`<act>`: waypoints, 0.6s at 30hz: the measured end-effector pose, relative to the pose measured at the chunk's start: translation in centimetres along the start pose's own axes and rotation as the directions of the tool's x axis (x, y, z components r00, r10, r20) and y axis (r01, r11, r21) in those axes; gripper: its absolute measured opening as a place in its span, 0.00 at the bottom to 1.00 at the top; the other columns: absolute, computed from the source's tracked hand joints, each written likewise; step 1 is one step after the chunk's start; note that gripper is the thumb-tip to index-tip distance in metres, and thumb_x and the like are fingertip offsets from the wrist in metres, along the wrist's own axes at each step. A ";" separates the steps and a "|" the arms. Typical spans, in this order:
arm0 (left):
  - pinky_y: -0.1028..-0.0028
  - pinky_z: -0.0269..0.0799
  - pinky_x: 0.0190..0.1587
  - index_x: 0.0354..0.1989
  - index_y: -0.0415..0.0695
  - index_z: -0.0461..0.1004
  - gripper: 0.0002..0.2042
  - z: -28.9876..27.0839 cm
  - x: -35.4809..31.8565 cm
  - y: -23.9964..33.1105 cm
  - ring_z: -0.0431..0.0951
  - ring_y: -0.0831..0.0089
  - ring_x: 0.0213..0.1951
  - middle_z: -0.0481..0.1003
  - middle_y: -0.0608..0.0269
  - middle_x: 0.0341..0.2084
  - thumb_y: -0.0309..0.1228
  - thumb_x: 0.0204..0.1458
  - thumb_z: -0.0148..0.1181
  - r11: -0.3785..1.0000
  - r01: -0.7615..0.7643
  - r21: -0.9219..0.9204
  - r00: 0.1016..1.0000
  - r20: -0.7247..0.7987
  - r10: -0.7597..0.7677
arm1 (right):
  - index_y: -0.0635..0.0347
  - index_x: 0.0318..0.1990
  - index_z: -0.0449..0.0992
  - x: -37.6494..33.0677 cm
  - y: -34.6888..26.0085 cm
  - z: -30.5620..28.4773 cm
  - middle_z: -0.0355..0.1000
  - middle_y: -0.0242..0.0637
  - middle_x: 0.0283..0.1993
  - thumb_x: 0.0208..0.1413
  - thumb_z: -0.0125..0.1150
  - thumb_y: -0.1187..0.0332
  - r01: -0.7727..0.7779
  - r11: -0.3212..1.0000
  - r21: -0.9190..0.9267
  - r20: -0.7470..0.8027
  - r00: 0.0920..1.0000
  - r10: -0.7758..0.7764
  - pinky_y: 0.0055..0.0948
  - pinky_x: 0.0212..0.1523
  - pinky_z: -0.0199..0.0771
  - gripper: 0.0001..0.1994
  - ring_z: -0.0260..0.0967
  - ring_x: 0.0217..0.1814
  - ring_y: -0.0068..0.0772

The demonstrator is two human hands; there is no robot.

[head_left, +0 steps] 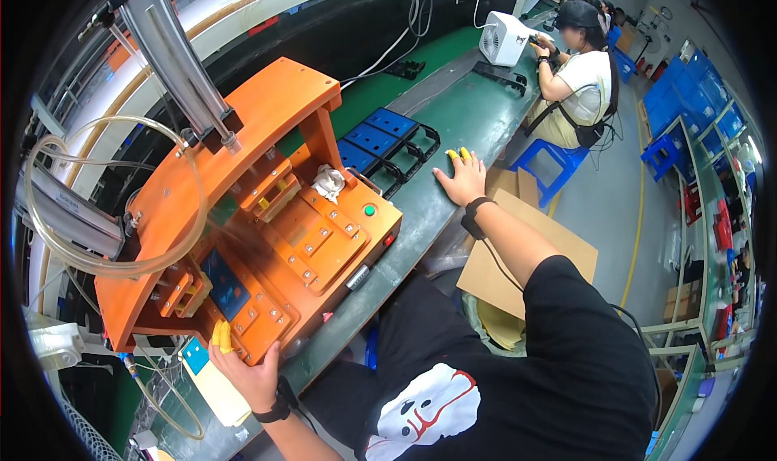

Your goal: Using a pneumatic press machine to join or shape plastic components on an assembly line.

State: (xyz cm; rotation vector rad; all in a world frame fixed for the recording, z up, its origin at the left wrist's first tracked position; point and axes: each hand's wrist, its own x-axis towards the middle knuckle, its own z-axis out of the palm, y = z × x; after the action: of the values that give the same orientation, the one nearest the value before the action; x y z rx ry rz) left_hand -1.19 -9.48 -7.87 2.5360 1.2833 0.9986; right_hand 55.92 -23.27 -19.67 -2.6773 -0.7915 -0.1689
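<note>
My left hand (247, 372) rests at the near left corner of the orange press machine (243, 129), fingers stretched and thumb apart, holding nothing. Yellow finger covers sit on some fingertips of both hands. Within the press, a dark blue flat panel (224, 284) lies in the left fixture, close to that hand. My right hand (463, 179) is spread over the green bench (445, 105), also holding nothing. Beside it stand black frames (421, 147) with blue panels (380, 137). A crumpled white cloth (329, 182) lies on the press.
A green button (370, 211) and red button (389, 240) are on the press. A clear hose (198, 210) loops over its left side. Cardboard (526, 250) lies right of the bench. Farther off, a co-worker (579, 89) sits on a blue stool (550, 165) near a white fan (503, 38).
</note>
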 end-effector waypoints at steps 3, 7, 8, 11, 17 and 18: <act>0.49 0.53 0.71 0.65 0.38 0.66 0.44 0.0 0.1 0.1 0.60 0.40 0.67 0.66 0.41 0.62 0.37 0.37 0.81 1.000 0.002 0.001 1.000 -0.003 -0.002 | 0.52 0.71 0.68 0.1 0.1 0.3 0.60 0.53 0.75 0.60 0.55 0.36 0.010 1.000 -0.003 -0.031 0.999 -0.010 0.56 0.80 0.38 0.39 0.44 0.83 0.55; 0.48 0.54 0.71 0.65 0.37 0.67 0.44 0.0 0.2 0.3 0.60 0.39 0.67 0.67 0.41 0.62 0.38 0.37 0.81 1.000 0.014 0.023 1.000 -0.004 -0.014 | 0.51 0.70 0.69 0.1 0.3 0.6 0.61 0.52 0.75 0.60 0.56 0.36 0.006 1.000 -0.014 -0.045 0.999 -0.006 0.55 0.79 0.40 0.38 0.46 0.82 0.55; 0.48 0.54 0.71 0.65 0.37 0.67 0.44 0.0 0.3 0.4 0.60 0.39 0.67 0.67 0.41 0.62 0.38 0.37 0.81 1.000 0.005 0.026 1.000 -0.008 -0.005 | 0.51 0.70 0.69 0.1 0.3 0.6 0.61 0.52 0.75 0.60 0.56 0.36 0.008 1.000 -0.004 -0.051 0.999 -0.008 0.55 0.79 0.40 0.38 0.46 0.82 0.55; 0.49 0.53 0.71 0.66 0.38 0.67 0.43 0.0 0.2 0.4 0.60 0.40 0.67 0.67 0.42 0.62 0.37 0.38 0.80 0.999 -0.001 0.037 1.000 -0.001 0.001 | 0.50 0.70 0.69 0.1 0.4 0.8 0.61 0.52 0.75 0.60 0.57 0.37 0.006 1.000 0.000 -0.061 0.998 -0.006 0.55 0.79 0.40 0.37 0.46 0.82 0.55; 0.50 0.52 0.72 0.67 0.40 0.66 0.42 0.1 0.0 0.1 0.60 0.42 0.67 0.66 0.44 0.63 0.35 0.40 0.79 0.999 -0.011 0.039 1.000 -0.003 0.012 | 0.52 0.71 0.68 0.2 0.5 0.8 0.60 0.52 0.75 0.60 0.54 0.36 0.011 1.000 0.020 -0.047 0.999 -0.010 0.56 0.80 0.36 0.39 0.43 0.83 0.55; 0.50 0.52 0.72 0.67 0.40 0.66 0.42 0.1 0.0 0.1 0.60 0.42 0.67 0.66 0.44 0.63 0.35 0.40 0.79 0.999 -0.009 0.037 1.000 -0.001 0.009 | 0.52 0.71 0.68 0.1 0.5 0.7 0.60 0.52 0.75 0.60 0.54 0.36 0.012 1.000 0.020 -0.047 0.999 -0.011 0.56 0.80 0.36 0.39 0.43 0.83 0.55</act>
State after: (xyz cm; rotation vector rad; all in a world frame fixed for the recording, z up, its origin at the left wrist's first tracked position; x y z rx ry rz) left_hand -1.07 -9.47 -7.90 2.5715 1.3040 0.9878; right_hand 56.32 -23.31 -20.47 -2.6403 -0.7903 -0.2238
